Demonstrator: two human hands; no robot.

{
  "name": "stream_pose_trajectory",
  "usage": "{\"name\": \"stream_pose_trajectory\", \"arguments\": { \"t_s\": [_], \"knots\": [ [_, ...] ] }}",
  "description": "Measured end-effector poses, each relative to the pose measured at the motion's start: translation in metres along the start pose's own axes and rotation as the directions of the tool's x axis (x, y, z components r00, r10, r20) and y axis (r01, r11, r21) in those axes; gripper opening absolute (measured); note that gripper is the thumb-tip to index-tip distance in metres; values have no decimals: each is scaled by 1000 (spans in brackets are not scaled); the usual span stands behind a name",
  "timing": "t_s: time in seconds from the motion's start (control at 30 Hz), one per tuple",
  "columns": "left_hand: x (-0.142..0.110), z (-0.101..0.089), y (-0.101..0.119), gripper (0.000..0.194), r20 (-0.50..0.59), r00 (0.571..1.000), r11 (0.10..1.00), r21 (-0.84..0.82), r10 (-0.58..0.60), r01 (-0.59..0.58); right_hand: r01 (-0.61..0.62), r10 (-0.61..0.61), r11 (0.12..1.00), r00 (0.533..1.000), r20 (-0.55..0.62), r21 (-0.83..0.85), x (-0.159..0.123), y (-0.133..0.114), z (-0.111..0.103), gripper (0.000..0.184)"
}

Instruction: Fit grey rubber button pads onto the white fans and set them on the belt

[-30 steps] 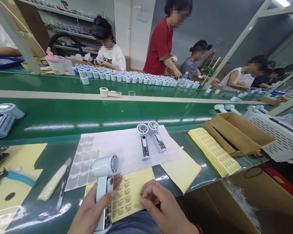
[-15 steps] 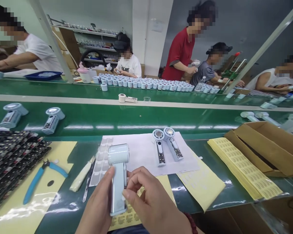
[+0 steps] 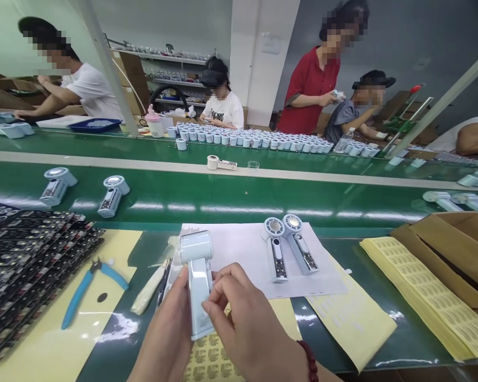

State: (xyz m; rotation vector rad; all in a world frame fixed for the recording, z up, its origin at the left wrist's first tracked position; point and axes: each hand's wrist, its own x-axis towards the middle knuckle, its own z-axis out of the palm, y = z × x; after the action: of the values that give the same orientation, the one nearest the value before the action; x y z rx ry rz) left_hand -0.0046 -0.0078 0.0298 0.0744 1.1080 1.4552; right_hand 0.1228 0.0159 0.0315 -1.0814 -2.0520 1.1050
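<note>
My left hand (image 3: 171, 323) is wrapped round the handle of a light-blue handheld fan (image 3: 199, 292), held tilted with its round head at the top and its plain side facing me. My right hand (image 3: 242, 313) is closed, thumb and forefinger pinched at the right edge of the handle; whatever may be between those fingertips is hidden. Below both hands lies a yellow sheet of small stickers (image 3: 209, 355). Two more handheld fans, a left one (image 3: 278, 254) and a right one (image 3: 300, 246), lie on white paper (image 3: 235, 241) beyond my right hand.
Blue-handled cutters (image 3: 77, 297) and stacked black printed sheets (image 3: 27, 265) are on the left. Yellow sticker sheets (image 3: 426, 292) and an open cardboard box (image 3: 442, 254) lie right. Across the green conveyor belt (image 3: 239, 199) sit rows of light-blue fan heads (image 3: 247, 139) and several co-workers.
My view has swung left, so the bench things appear further right. The fan in my left hand leans slightly more. Both hands keep much the same grip.
</note>
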Motion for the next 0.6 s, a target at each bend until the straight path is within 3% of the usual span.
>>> {"name": "stream_pose_trajectory", "arguments": {
  "t_s": [0.1,0.2,0.3,0.37,0.43,0.5,0.6],
  "knots": [
    [-2,-5,1,38,163,987,1000,15,-18,16,33,-33,999,999,-34,-9,4,2,2,10],
    [-3,-10,3,57,277,961,993,111,-3,-29,-39,49,974,998,-37,222,11,3,0,11],
    [4,-12,12,61,293,956,978,197,10,-71,-116,165,834,985,-42,540,23,6,-5,21],
    [17,-11,27,61,256,966,967,234,35,-97,-103,203,812,973,-112,574,31,10,-9,27],
    [39,-6,47,58,218,969,933,309,120,-185,-117,202,899,966,-162,423,39,15,-11,28],
    [69,0,69,49,206,943,854,407,260,-324,-150,158,985,982,-100,82,46,19,-8,29],
    [125,12,93,30,178,904,771,476,388,-424,-90,119,917,992,51,-389,58,21,5,48]
  ]
}}
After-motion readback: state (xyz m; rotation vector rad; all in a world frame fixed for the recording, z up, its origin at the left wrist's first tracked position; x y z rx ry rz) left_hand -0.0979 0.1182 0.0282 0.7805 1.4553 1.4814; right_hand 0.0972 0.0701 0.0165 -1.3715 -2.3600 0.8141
